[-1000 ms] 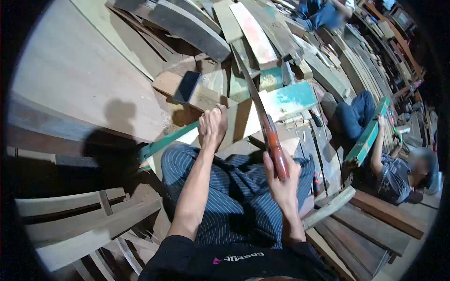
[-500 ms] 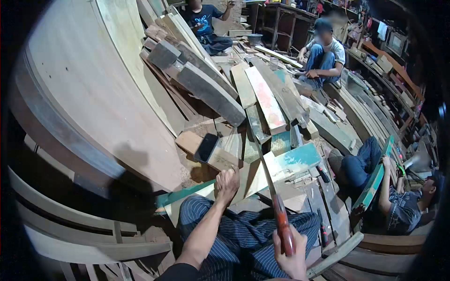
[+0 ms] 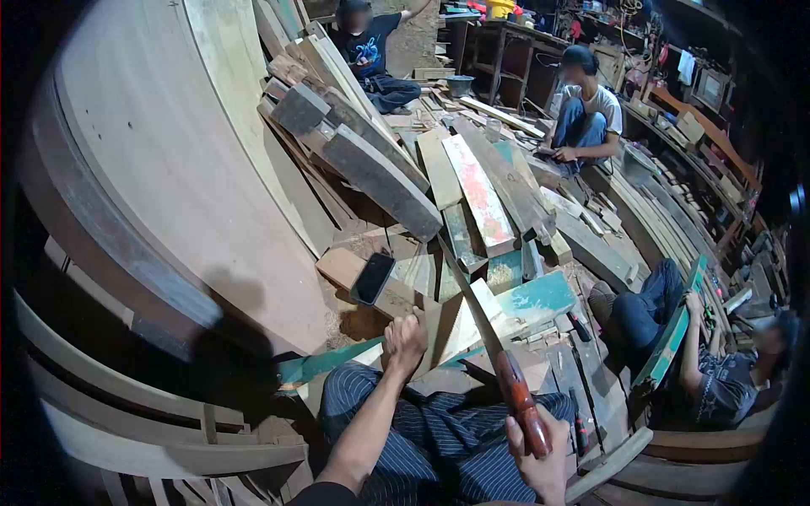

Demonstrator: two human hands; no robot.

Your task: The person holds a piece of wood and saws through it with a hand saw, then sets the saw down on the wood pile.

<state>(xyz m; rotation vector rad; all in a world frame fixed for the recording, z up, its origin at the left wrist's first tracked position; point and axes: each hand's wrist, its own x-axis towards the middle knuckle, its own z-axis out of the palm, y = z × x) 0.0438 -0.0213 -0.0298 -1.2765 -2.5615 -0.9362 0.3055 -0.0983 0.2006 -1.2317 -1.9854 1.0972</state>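
Observation:
My right hand is wrapped round the reddish-brown wooden handle of a handsaw. The long blade points away and to the left, crossing over a cream-and-green painted board in front of my lap. On the left, my left hand is closed at that board's near side, left of the blade; its fingertips are partly hidden. A dark phone lies just beyond it on a light wooden block. Where the teeth meet the wood is not clear.
Stacked timber beams lie ahead, beside a red-stained white plank. A large curved panel stands left. Two people sit at the back; another person at right holds a green board. Tools lie near my right knee.
The saw handle has shifted right with my right hand, and the blade slants more to the left. My left hand stays at the board. A seated person at the back has an arm raised higher.

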